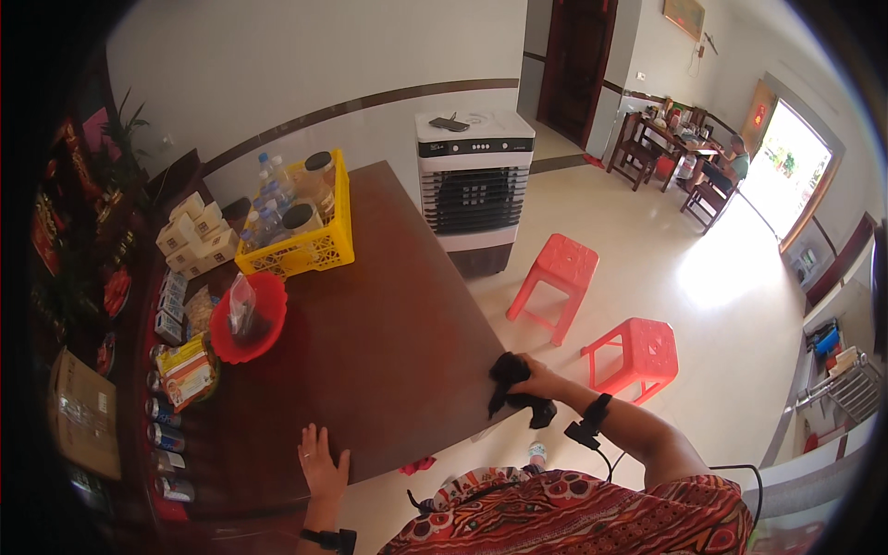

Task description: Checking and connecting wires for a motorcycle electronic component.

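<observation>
My right hand point(534, 377) grips a bunched black cloth point(509, 373) at the right corner of the dark brown table point(370, 305). Part of the cloth lies on the tabletop, and part hangs past the edge. My left hand point(322, 462) rests on the table near its front edge, fingers spread, holding nothing. Farther left on the table sits a red bowl point(225, 340) with a clear plastic bag point(242, 305) in it. Behind that stands a yellow crate point(344, 222) with plastic bottles and dark-lidded jars.
Stacked white boxes point(196, 236), cans point(168, 437) and a yellow package point(188, 370) line the table's left side. An air cooler point(474, 185) stands beyond the table. Two red stools point(561, 268) are on the floor at right. A person point(737, 162) sits far back near the doorway.
</observation>
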`<state>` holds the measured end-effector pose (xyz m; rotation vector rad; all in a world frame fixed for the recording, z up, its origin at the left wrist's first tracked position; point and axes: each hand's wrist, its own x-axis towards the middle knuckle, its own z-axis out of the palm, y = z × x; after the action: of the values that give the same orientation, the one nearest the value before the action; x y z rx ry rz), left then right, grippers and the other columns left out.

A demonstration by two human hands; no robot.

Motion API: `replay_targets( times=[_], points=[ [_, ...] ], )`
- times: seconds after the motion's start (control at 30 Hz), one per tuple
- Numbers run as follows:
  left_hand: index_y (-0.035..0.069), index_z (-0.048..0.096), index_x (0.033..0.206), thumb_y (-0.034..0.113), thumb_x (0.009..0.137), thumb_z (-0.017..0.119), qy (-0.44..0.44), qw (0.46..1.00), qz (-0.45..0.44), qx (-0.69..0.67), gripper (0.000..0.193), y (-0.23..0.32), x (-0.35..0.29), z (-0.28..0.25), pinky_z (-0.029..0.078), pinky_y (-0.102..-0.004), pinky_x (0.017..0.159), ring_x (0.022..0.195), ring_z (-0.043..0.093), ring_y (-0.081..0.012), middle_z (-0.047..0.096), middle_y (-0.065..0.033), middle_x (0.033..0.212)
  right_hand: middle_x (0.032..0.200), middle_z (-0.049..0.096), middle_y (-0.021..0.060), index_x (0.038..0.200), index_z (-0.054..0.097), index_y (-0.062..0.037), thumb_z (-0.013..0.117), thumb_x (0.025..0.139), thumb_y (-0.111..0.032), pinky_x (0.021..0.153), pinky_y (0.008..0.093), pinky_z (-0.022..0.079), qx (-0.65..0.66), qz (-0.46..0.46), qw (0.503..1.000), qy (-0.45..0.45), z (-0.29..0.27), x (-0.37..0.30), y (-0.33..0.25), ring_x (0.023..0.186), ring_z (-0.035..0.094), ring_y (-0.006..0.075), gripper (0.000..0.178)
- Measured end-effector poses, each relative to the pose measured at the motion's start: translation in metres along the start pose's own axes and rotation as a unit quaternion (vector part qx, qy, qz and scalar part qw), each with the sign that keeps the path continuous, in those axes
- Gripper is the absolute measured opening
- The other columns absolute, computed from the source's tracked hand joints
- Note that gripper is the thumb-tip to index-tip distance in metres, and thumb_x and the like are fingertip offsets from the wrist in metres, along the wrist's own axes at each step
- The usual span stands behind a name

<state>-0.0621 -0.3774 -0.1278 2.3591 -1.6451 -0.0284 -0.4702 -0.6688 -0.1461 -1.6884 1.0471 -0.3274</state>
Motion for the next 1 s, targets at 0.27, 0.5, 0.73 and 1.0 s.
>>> replay_targets(
  times=[0.27, 0.5, 0.73, 1.0],
  points=[
    [-0.001, 0.028, 0.146, 0.023, 0.077, 0.079, 0.041, 0.984, 0.076, -0.158, 0.09, 0.242, 0.066, -0.016, 0.026, -0.0456, 0.114, 0.143, 0.019, -0.0422, 0.015, -0.0263, 0.155, 0.149, 0.027, 0.0304, 0.15, 0.02, -0.0124, 0.081, 0.067, -0.037, 0.104, 0.0452, 0.04, -0.108, -0.128, 0.986, 0.017, -0.004, 0.071, -0.036, 0.129, 0.043, 0.0452, 0.106],
    [0.001, 0.009, 0.151, 0.055, 0.075, 0.073, -0.128, 0.989, 0.003, -0.068, 0.113, 0.343, 0.119, 0.06, 0.02, -0.0564, 0.113, 0.144, 0.013, -0.0432, 0.011, -0.0295, 0.154, 0.152, 0.003, 0.0379, 0.154, 0.005, -0.0122, 0.078, 0.072, -0.019, 0.11, 0.0477, 0.033, -0.086, -0.33, 0.924, -0.172, -0.054, 0.074, -0.013, 0.138, 0.025, 0.0512, 0.11],
    [0.006, 0.01, 0.151, 0.044, 0.065, 0.082, -0.135, 0.98, -0.143, 0.007, 0.119, 0.382, 0.167, 0.081, 0.014, -0.0695, 0.108, 0.145, 0.002, -0.0453, 0.001, -0.0274, 0.156, 0.151, 0.02, 0.0325, 0.153, 0.006, -0.0087, 0.077, 0.074, -0.017, 0.106, 0.0431, 0.039, -0.088, -0.294, 0.917, -0.255, -0.08, 0.106, 0.0, 0.134, 0.036, 0.0434, 0.107],
    [0.004, 0.013, 0.151, 0.032, 0.068, 0.08, -0.131, 0.979, -0.152, 0.042, 0.11, 0.364, 0.213, 0.087, 0.019, -0.0712, 0.105, 0.143, 0.008, -0.0493, 0.008, -0.0321, 0.153, 0.145, 0.04, 0.0242, 0.148, 0.025, -0.0015, 0.071, 0.081, -0.019, 0.111, 0.0403, 0.033, -0.156, -0.267, 0.899, -0.309, -0.148, 0.168, 0.011, 0.133, 0.04, 0.0367, 0.083]
  ],
)
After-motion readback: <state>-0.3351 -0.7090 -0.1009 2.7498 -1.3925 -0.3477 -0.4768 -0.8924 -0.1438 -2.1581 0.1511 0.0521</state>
